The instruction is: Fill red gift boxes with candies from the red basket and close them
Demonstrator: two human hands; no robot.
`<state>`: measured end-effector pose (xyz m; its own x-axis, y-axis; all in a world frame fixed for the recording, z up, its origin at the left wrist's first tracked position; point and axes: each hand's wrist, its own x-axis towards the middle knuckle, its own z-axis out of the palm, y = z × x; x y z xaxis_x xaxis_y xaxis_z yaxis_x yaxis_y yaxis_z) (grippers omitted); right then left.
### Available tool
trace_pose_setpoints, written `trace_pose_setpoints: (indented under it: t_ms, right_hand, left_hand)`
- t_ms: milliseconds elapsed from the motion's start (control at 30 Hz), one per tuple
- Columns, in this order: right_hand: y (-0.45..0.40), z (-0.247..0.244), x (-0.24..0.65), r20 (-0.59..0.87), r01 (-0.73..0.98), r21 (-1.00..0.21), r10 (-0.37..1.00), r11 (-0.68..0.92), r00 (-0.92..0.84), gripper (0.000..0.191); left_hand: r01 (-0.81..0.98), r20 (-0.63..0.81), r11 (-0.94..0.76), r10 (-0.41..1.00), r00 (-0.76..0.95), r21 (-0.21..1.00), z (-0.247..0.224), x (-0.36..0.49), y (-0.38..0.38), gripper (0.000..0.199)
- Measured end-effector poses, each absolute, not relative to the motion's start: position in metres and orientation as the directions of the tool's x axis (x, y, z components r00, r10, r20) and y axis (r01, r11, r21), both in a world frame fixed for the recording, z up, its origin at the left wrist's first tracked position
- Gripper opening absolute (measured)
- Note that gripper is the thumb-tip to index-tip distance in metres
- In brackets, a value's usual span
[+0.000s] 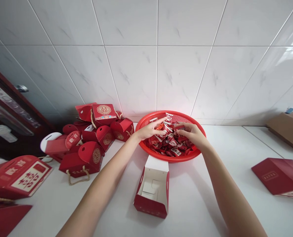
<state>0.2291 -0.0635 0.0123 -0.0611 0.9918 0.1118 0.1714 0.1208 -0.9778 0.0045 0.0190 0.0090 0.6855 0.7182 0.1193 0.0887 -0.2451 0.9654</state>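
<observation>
A red plastic basket (176, 159) holds many small wrapped candies (172, 142) in red, white and dark wrappers. My left hand (150, 130) reaches in from the left, its thumb and forefinger apart among the candies, touching some of them. On the other side, my right hand (193, 134) has its thumb and fingers closed on a red wrapped candy (179, 127). In front of the basket stands a red gift box (151, 207) with its top open. Its white inside shows bare folded bottom flaps, and its white rear flap leans toward the basket rim.
Several red gift boxes with rope handles (87, 159) crowd the left of the white counter (190, 200). Another red box (274, 176) lies at the right, below a brown cardboard box (285, 130). White tiles (131, 75) wall off the back.
</observation>
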Motion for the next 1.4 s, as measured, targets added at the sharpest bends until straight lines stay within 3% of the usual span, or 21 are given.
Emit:
trace_pose_setpoints:
  t_ms: [300,667,933,1400]
  right_hand:
    - [-0.06,0.007,0.22,0.106,0.057,-0.992,0.991,0.112,-0.087,0.023]
    - [-0.062,0.01,0.214,0.027,0.156,-0.987,0.996,0.039,-0.081,0.02]
    - [-0.06,0.006,0.215,0.057,0.23,-0.97,0.992,0.083,-0.116,0.026]
    - [-0.059,0.004,0.216,0.123,0.24,-0.958,0.981,0.157,-0.15,0.023]
  left_hand:
    - [0.116,0.071,-0.218,0.698,0.713,0.969,0.006,0.003,0.022,0.074]
    - [0.07,0.129,-0.247,0.704,0.698,0.967,0.004,0.005,0.023,0.059]
    - [0.054,0.109,-0.213,0.682,0.723,0.976,0.004,0.006,0.023,0.054]
    - [0.043,0.239,-0.365,0.689,0.684,0.93,0.005,0.009,0.02,0.045]
